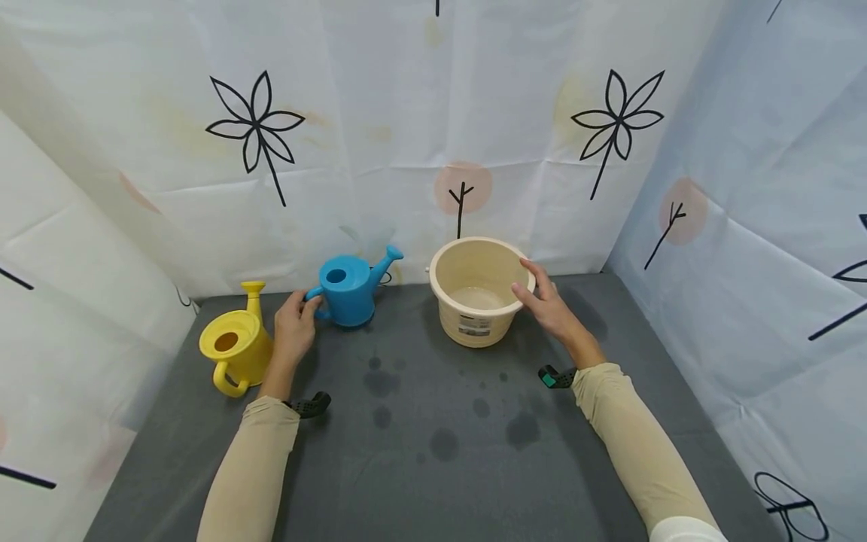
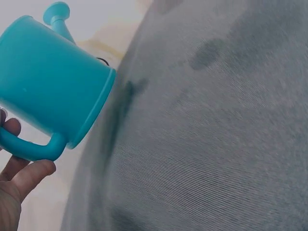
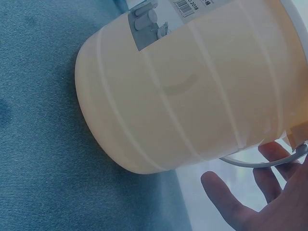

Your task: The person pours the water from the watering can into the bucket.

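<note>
My left hand [image 1: 295, 327] grips the handle of a blue watering can [image 1: 349, 290], its thumb and fingers round the handle's lower bend in the left wrist view. The can is upright, its spout pointing right and its base close over the dark table. On the right, a cream bucket [image 1: 467, 320] with a printed label [image 3: 168, 19] stands upright on the table. My right hand [image 1: 547, 305] is at the bucket's right rim, fingers spread and loosely bent. In the right wrist view its thumb is apart from the bucket wall, and its fingertips overlap the thin wire handle [image 3: 245, 164].
A yellow watering can [image 1: 252, 357] stands left of my left forearm, its spout toward the back. The dark grey table [image 1: 433, 497] has several damp-looking spots in the middle. White cloth walls [image 1: 379, 90] with flower drawings enclose the back and both sides.
</note>
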Demonstrator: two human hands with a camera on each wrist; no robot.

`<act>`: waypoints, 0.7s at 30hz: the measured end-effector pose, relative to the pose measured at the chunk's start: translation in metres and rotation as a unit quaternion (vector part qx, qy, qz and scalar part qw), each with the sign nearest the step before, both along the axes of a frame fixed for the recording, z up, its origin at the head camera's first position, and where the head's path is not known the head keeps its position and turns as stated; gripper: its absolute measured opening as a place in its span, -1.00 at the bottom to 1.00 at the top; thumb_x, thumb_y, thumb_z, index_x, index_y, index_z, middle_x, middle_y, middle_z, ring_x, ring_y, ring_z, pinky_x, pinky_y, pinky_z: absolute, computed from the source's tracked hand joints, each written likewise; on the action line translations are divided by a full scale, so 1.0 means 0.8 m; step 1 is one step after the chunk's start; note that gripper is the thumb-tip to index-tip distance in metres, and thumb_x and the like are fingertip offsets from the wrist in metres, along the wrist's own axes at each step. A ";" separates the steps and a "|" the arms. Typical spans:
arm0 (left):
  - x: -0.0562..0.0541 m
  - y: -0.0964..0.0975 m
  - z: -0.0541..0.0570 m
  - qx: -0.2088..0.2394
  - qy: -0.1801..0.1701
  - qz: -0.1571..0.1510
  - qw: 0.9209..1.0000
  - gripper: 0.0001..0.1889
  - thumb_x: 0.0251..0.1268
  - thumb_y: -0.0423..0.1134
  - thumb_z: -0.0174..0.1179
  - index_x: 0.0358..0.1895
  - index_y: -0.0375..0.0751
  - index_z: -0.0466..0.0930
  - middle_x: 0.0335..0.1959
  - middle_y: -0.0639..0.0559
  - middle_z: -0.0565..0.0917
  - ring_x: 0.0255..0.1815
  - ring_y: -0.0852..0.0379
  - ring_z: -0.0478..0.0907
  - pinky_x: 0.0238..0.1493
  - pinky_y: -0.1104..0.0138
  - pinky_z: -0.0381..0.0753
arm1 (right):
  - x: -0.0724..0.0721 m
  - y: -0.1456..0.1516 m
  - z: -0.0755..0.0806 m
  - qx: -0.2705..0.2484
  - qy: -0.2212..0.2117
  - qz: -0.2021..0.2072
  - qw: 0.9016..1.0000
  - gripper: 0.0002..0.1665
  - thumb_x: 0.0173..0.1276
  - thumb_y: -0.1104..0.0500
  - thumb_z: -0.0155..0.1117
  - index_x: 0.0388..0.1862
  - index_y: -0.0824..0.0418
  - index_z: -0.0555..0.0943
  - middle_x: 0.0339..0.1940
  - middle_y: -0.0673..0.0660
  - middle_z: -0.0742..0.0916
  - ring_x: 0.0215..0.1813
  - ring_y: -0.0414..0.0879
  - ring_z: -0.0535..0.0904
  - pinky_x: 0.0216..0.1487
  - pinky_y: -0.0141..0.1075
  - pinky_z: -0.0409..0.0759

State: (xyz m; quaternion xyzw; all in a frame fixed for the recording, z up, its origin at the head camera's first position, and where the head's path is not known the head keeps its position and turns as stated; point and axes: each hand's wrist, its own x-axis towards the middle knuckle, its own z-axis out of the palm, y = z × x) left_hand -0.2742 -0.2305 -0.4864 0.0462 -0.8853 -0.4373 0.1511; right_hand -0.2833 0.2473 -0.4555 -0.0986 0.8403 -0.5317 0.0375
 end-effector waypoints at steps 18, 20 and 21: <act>0.016 0.023 0.066 -0.006 0.038 -0.072 0.997 -0.55 0.63 0.04 -0.06 0.26 -0.23 0.51 0.14 -0.28 0.70 0.05 -0.21 0.70 0.08 -0.10 0.76 | 0.027 -0.015 0.045 -0.017 -0.012 0.018 1.000 -0.18 0.64 0.12 0.00 0.70 0.23 -0.09 0.63 0.48 -0.14 0.63 0.41 -0.11 0.42 0.33 0.44; 0.019 0.027 0.072 -0.011 0.041 -0.078 0.996 -0.57 0.64 0.02 -0.06 0.24 -0.22 0.52 0.13 -0.28 0.71 0.04 -0.21 0.71 0.07 -0.10 0.76 | 0.027 -0.015 0.045 -0.017 -0.011 0.018 1.000 -0.18 0.64 0.11 0.01 0.70 0.23 -0.09 0.63 0.48 -0.14 0.63 0.41 -0.11 0.42 0.33 0.44; 0.019 0.029 0.075 -0.012 0.041 -0.082 0.996 -0.58 0.64 0.01 -0.06 0.23 -0.23 0.52 0.12 -0.28 0.71 0.02 -0.22 0.71 0.07 -0.10 0.76 | 0.027 -0.015 0.045 -0.016 -0.011 0.018 1.000 -0.18 0.64 0.11 0.01 0.70 0.23 -0.09 0.63 0.48 -0.14 0.63 0.41 -0.11 0.42 0.33 0.45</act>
